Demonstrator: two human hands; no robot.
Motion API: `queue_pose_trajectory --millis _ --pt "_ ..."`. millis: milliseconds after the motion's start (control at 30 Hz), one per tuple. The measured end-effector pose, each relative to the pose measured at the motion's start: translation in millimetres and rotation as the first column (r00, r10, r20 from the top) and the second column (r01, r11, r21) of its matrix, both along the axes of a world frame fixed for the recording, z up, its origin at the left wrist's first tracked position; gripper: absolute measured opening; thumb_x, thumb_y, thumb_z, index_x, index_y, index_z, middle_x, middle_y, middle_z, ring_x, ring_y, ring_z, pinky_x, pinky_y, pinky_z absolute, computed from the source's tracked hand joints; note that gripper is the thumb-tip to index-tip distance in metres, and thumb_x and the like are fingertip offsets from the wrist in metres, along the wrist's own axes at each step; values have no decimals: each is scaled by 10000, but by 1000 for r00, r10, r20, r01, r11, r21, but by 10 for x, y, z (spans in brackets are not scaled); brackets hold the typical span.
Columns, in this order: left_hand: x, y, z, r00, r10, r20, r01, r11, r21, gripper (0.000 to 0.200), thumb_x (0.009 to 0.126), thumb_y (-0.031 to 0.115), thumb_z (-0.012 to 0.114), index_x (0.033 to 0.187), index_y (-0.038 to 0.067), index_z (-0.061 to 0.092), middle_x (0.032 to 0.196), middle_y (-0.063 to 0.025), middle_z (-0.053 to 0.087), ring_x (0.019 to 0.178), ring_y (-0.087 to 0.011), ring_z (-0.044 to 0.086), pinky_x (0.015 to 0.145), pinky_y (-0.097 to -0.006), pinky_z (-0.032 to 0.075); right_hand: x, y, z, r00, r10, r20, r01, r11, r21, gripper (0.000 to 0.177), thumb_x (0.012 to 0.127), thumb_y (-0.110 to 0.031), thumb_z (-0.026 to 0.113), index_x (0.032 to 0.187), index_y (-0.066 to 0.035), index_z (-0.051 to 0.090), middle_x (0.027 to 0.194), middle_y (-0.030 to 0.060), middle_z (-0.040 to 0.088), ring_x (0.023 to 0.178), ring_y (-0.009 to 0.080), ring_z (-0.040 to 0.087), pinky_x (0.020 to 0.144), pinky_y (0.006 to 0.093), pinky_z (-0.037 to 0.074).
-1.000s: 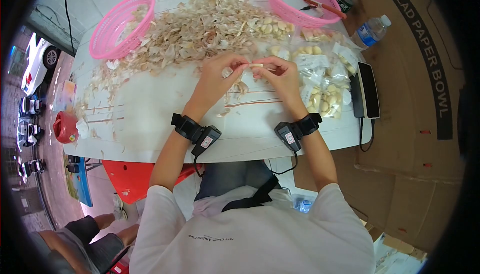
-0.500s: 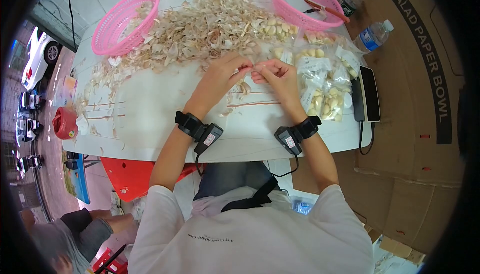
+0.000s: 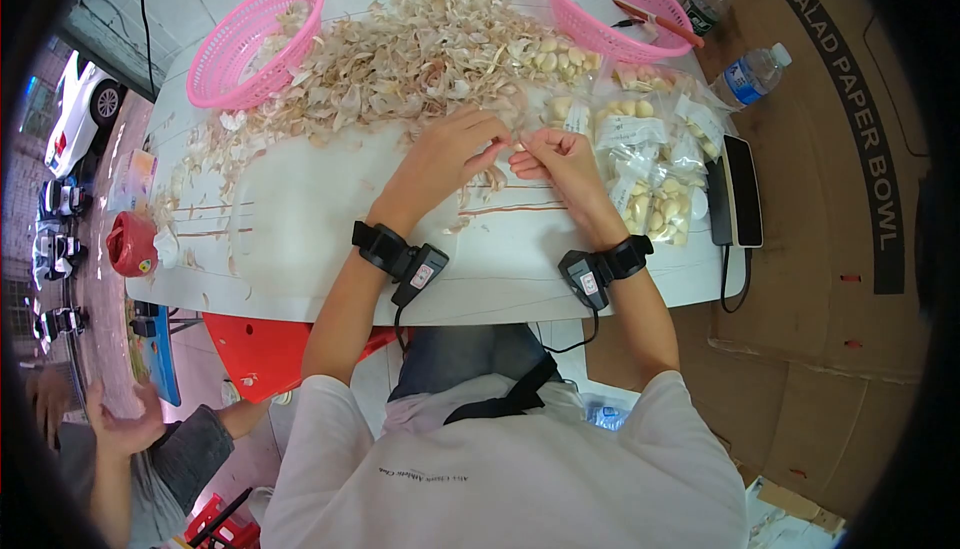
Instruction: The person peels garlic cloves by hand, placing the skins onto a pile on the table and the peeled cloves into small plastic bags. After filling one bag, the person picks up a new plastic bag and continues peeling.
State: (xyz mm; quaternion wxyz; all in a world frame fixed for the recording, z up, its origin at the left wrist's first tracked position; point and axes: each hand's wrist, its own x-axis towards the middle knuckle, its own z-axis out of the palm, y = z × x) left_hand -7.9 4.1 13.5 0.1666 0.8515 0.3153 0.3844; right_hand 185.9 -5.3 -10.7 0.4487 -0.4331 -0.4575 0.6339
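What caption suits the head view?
Left hand and right hand nearly meet fingertip to fingertip before papery skins, bagged pale cloves at right.

Husks (image 3: 400, 64) are lying heaped between a left basket (image 3: 217, 77) and a right basket (image 3: 618, 35) on a table (image 3: 500, 294); bags (image 3: 630, 134) are resting before the right basket, a device (image 3: 741, 194) is sitting to their right, and a tub (image 3: 137, 247) is occupying the left edge.
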Motion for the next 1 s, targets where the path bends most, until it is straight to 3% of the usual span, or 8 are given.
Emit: queue_pose_trajectory --millis 100,367,567,800,867,1000 --pt "-6 -23 9 996 -12 93 23 993 -113 103 788 37 629 883 20 592 837 -91 597 788 -255 571 711 -334 461 15 10 3 999 32 20 -33 998 54 223 899 -158 597 964 54 626 844 162 671 738 185 673 669 262 567" --pt "-9 -18 -29 986 13 167 17 985 -174 102 744 17 670 815 -5 600 818 -91 632 750 -224 616 711 -308 479 13 26 37 999 47 25 -51 970 239 145 847 3 608 973 75 617 868 143 674 788 182 672 716 282 575" --pt "-10 -11 -51 981 14 193 20 985 -172 107 729 2 678 802 -10 600 792 -88 621 720 -208 618 667 -291 496 30 32 27 994 51 97 -82 934 347 124 831 14 614 944 57 642 868 106 680 793 154 664 737 265 558" --pt "14 0 -97 970 45 239 8 977 -215 95 739 -5 670 803 -13 600 792 -76 621 732 -161 621 686 -281 531 31 38 31 990 35 137 -85 923 375 129 830 16 613 951 51 642 853 97 679 774 134 654 722 250 545" --pt "15 15 -112 969 50 243 7 974 -225 94 747 0 663 815 -12 600 794 -73 620 734 -157 620 691 -280 530 -3 36 31 998 37 59 -55 937 344 145 837 -3 620 973 45 630 844 96 680 754 128 649 694 244 538" --pt "30 1 -73 978 41 203 15 964 -265 105 778 37 645 861 -8 601 807 -71 617 738 -158 614 686 -271 515 37 75 -18 997 45 70 -65 946 317 157 843 -24 630 989 35 622 846 94 681 747 124 646 674 239 531"
